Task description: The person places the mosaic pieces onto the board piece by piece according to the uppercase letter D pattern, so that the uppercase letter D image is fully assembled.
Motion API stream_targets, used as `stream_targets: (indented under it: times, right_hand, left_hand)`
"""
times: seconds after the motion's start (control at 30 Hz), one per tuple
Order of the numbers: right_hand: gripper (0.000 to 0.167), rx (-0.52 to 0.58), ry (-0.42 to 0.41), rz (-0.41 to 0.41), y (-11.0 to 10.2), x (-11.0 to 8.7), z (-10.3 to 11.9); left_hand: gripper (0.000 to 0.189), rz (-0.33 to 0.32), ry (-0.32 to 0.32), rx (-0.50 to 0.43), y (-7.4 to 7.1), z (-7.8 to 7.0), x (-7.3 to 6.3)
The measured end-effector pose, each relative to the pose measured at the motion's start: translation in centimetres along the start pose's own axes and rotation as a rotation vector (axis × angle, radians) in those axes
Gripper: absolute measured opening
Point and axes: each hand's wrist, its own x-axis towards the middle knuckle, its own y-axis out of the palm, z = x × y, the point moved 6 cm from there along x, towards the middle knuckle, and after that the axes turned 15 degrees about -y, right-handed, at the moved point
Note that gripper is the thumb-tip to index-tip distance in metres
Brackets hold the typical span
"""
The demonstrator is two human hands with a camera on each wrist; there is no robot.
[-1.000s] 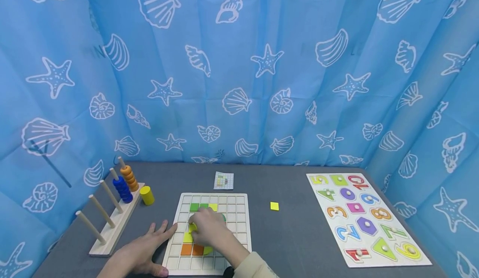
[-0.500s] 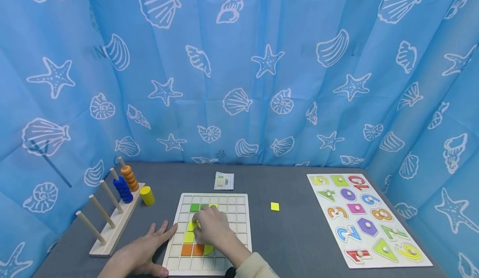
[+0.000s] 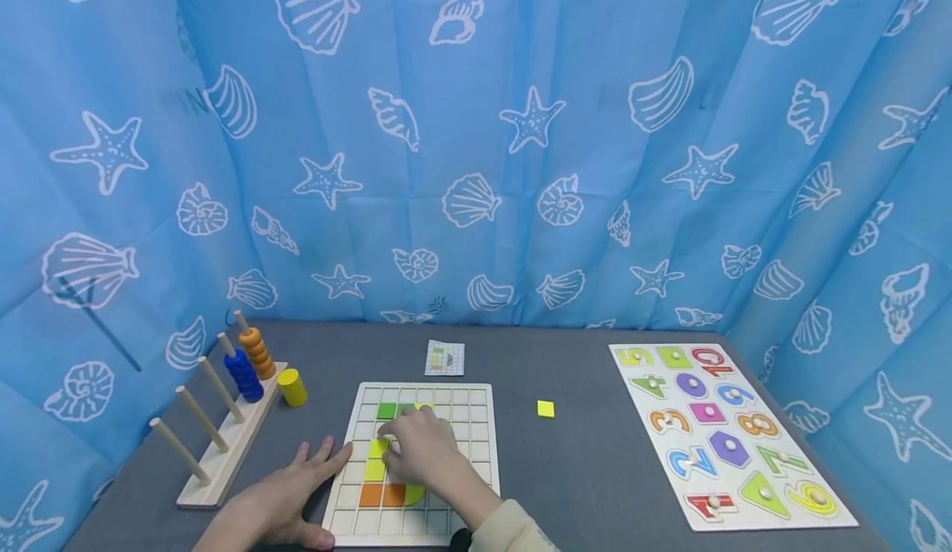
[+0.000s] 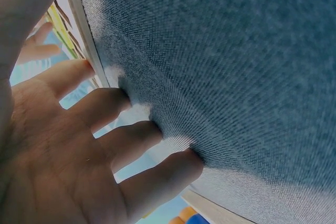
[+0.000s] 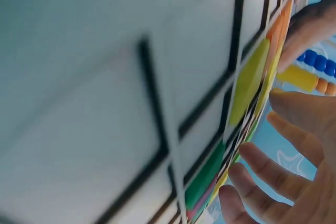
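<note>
A pale wooden grid board (image 3: 476, 434) lies on the table, with yellow, green and orange tiles in its squares. My left hand (image 3: 286, 492) has its fingers spread, and its fingertips and thumb rest along the board's left edge. In the left wrist view its fingers (image 4: 149, 174) reach down to the grey cloth. My right hand (image 3: 424, 447) is over the middle of the board. Its index finger and thumb touch a yellow square tile (image 3: 378, 448) that lies flat above another yellow tile (image 3: 374, 471). The right wrist view shows its relaxed fingers (image 5: 268, 169) beside the board.
A wooden peg stand (image 3: 241, 436) with blue and orange beads is at the left, beside a yellow cylinder (image 3: 292, 388). Behind the board lies a small printed card (image 3: 445, 359). A loose yellow tile (image 3: 546, 409) and a number puzzle board (image 3: 673, 494) are to the right.
The yellow tile in my right fingers was tilted; now it lies flat and has shifted slightly left, in line with the yellow tile below. My left hand has stayed in place.
</note>
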Motion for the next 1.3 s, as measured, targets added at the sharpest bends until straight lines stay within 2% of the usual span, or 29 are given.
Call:
stream_targets:
  times: [0.3, 0.63, 0.8, 1.03, 1.3]
  right_hand:
    - [0.018, 0.005, 0.072, -0.044, -2.3, -2.1, -3.8]
    - [0.02, -0.073, 0.173, -0.069, -4.7, -6.5, -10.1]
    - [0.024, -0.12, 0.231, -0.078, -5.7, -8.6, -12.4]
    - [0.029, -0.099, 0.277, -0.056, -6.3, -10.4, -14.5]
    - [0.033, -0.061, 0.314, -0.022, -6.0, -11.4, -15.8]
  left_hand:
    - [0.118, 0.016, -0.038, -0.012, 0.1, 0.2, 0.1]
    - [0.12, 0.019, -0.042, 0.001, 0.1, 0.2, 0.4]
    - [0.12, 0.02, -0.036, 0.005, 0.0, 0.1, 0.3]
    - [0.117, 0.014, -0.026, 0.014, 0.0, 0.1, 0.2]
    - [0.117, 0.014, -0.024, 0.006, 0.1, 0.1, 0.2]
